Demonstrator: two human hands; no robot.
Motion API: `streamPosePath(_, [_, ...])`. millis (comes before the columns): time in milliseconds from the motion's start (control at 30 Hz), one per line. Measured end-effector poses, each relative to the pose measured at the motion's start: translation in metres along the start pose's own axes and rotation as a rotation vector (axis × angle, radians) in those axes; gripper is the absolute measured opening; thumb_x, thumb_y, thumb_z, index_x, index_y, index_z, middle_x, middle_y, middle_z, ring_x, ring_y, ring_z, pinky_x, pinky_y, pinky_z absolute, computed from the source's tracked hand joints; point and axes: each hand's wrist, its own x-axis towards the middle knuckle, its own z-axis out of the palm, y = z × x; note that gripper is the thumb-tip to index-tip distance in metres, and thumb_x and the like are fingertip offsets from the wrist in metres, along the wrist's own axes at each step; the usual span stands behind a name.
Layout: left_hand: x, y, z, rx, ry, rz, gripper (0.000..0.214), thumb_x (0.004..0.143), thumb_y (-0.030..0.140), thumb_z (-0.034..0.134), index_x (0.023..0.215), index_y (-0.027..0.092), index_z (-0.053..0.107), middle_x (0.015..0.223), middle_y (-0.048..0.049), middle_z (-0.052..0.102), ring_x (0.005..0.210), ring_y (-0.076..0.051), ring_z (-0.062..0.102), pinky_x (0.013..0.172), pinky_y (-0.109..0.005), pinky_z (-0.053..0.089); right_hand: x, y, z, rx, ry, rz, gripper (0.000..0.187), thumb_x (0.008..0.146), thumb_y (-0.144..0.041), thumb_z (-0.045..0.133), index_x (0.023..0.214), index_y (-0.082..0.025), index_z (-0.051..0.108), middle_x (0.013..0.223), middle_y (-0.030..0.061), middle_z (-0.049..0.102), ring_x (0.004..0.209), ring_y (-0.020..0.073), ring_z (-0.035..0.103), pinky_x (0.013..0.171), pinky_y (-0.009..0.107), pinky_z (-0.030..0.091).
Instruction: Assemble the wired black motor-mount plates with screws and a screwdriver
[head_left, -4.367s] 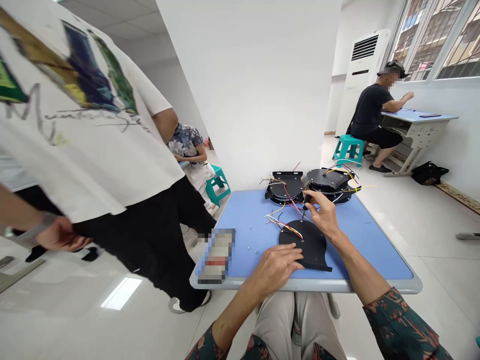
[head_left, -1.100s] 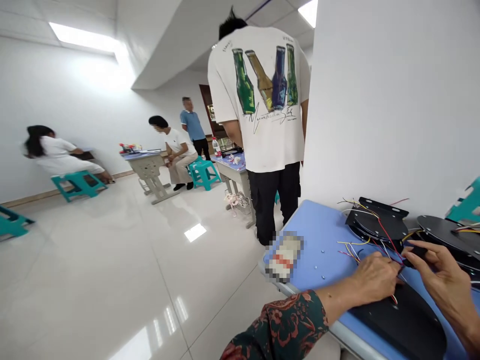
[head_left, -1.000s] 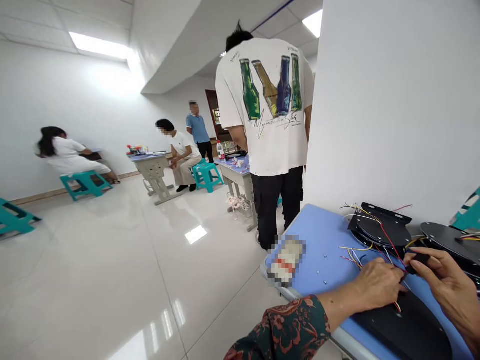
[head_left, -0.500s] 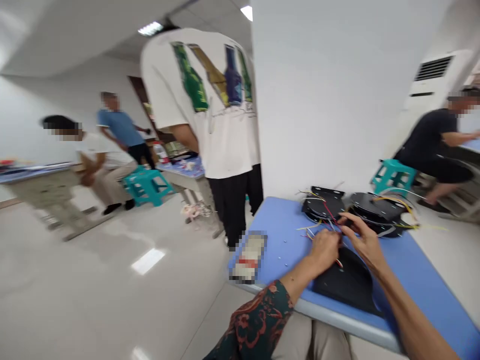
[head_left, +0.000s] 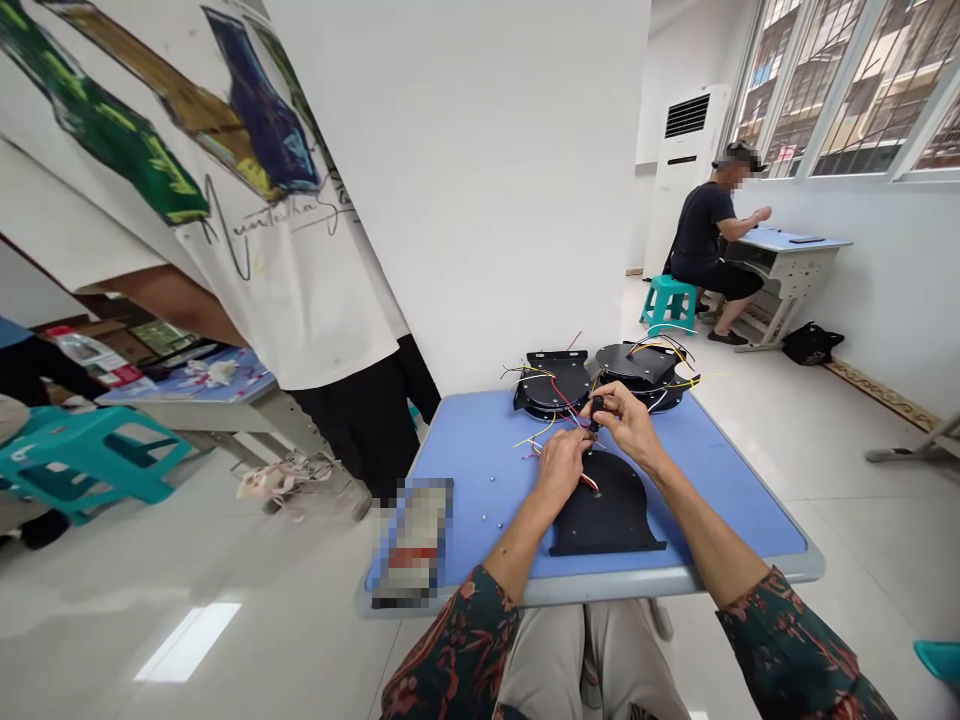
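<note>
- The left hand (head_left: 561, 470) reached in from the lower left, its forearm angled up across the counter and its fingers curled down among the wires; whether that grip was closed on a wire, I could not tell.
- The right hand (head_left: 630, 425) came in from the lower right with the wrist raised, its grip pressed together and pinching a small black part (head_left: 596, 408) between thumb and fingers.
- The two hands were close together, just above a black round plate (head_left: 606, 518) that lay flat on the counter, with coloured wires (head_left: 551, 430) running between the hands.
- Two stacks of black discs with brackets (head_left: 551, 385) and (head_left: 641, 362) sat at the far edge of the counter (head_left: 675, 583), trailing red and yellow leads.
- Tiny metal beads (head_left: 484, 502) lay on the blue top, beside a pixelated box (head_left: 412, 542) near the left edge.
- A standing person's bottle-print T-shirt (head_left: 225, 170) filled the left of the view, beside a white pillar (head_left: 465, 170).
- Across the tiled floor (head_left: 847, 530), a seated person (head_left: 701, 235) leaned at a second counter (head_left: 787, 240) under barred windows (head_left: 814, 90).
</note>
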Motion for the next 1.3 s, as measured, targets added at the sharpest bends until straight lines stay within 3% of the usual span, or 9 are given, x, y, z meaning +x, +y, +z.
streamPosePath(167, [0.001, 0.003, -0.001, 0.001, 0.002, -0.001, 0.015, 0.096, 0.017, 0.059, 0.096, 0.02, 0.074, 0.097, -0.0044, 0.077, 0.094, -0.021, 0.067, 0.086, -0.031, 0.05, -0.001, -0.003, 0.001, 0.073, -0.072, 0.004, 0.028, 0.092, -0.035, 0.061, 0.115, -0.021, 0.059, 0.095, 0.0078, 0.076, 0.082, 0.0191, 0.069, 0.075, 0.035, 0.055])
streamPosePath(300, [0.002, 0.002, 0.001, 0.039, -0.001, -0.027, 0.014, 0.096, 0.016, 0.061, 0.092, 0.019, 0.073, 0.095, -0.0059, 0.077, 0.092, -0.022, 0.067, 0.084, -0.032, 0.05, -0.002, -0.008, 0.002, -0.197, 0.014, -0.076, 0.03, 0.092, -0.039, 0.064, 0.117, -0.024, 0.069, 0.1, 0.0052, 0.073, 0.088, 0.0192, 0.065, 0.083, 0.036, 0.055])
streamPosePath(400, [0.002, 0.003, 0.001, 0.04, 0.004, -0.032, 0.011, 0.095, 0.017, 0.062, 0.093, 0.019, 0.072, 0.095, -0.0066, 0.076, 0.092, -0.023, 0.068, 0.082, -0.031, 0.049, -0.001, -0.009, 0.002, -0.328, 0.089, -0.135, 0.028, 0.086, -0.038, 0.071, 0.111, -0.027, 0.075, 0.09, 0.0031, 0.068, 0.08, 0.019, 0.061, 0.079, 0.034, 0.055])
streamPosePath(633, [0.002, 0.004, 0.0, -0.001, 0.006, -0.06, 0.005, 0.093, 0.019, 0.068, 0.088, 0.018, 0.069, 0.09, -0.0049, 0.075, 0.09, -0.021, 0.067, 0.081, -0.03, 0.048, -0.005, -0.01, 0.001, -0.283, 0.016, -0.077, 0.031, 0.093, -0.032, 0.058, 0.12, -0.025, 0.072, 0.093, 0.0028, 0.071, 0.08, 0.0188, 0.064, 0.08, 0.034, 0.055])
streamPosePath(767, [0.003, 0.003, 0.001, -0.04, 0.017, -0.066, 0.003, 0.092, 0.017, 0.068, 0.09, 0.018, 0.07, 0.091, -0.0051, 0.076, 0.089, -0.021, 0.068, 0.081, -0.03, 0.047, -0.004, -0.014, 0.003, -0.327, 0.037, -0.137, 0.029, 0.09, -0.035, 0.065, 0.116, -0.026, 0.074, 0.093, 0.0035, 0.069, 0.083, 0.0191, 0.062, 0.082, 0.034, 0.054])
streamPosePath(900, [0.003, 0.0, 0.002, -0.121, 0.025, -0.043, 0.013, 0.095, 0.014, 0.061, 0.089, 0.019, 0.072, 0.095, -0.0041, 0.077, 0.093, -0.02, 0.068, 0.084, -0.03, 0.048, -0.001, -0.01, 0.002, -0.353, 0.073, -0.128, 0.027, 0.087, -0.03, 0.067, 0.113, -0.025, 0.075, 0.08, 0.001, 0.062, 0.072, 0.0171, 0.057, 0.071, 0.031, 0.052])
streamPosePath(1067, [0.004, -0.002, 0.003, -0.148, 0.025, -0.026, 0.019, 0.096, 0.013, 0.058, 0.084, 0.02, 0.072, 0.092, -0.0033, 0.077, 0.09, -0.02, 0.068, 0.084, -0.029, 0.048, -0.001, -0.006, 0.0, -0.334, 0.07, -0.093, 0.029, 0.086, -0.024, 0.061, 0.113, -0.024, 0.073, 0.09, 0.0024, 0.068, 0.078, 0.0176, 0.06, 0.075, 0.032, 0.053])
streamPosePath(1300, [0.006, 0.0, 0.003, -0.123, 0.014, -0.058, 0.016, 0.095, 0.014, 0.061, 0.089, 0.018, 0.075, 0.095, -0.0063, 0.078, 0.092, -0.022, 0.069, 0.084, -0.031, 0.048, -0.001, -0.009, 0.005, -0.321, 0.074, -0.079, 0.026, 0.085, -0.036, 0.07, 0.108, -0.024, 0.073, 0.097, 0.0041, 0.071, 0.083, 0.0191, 0.063, 0.079, 0.033, 0.055])
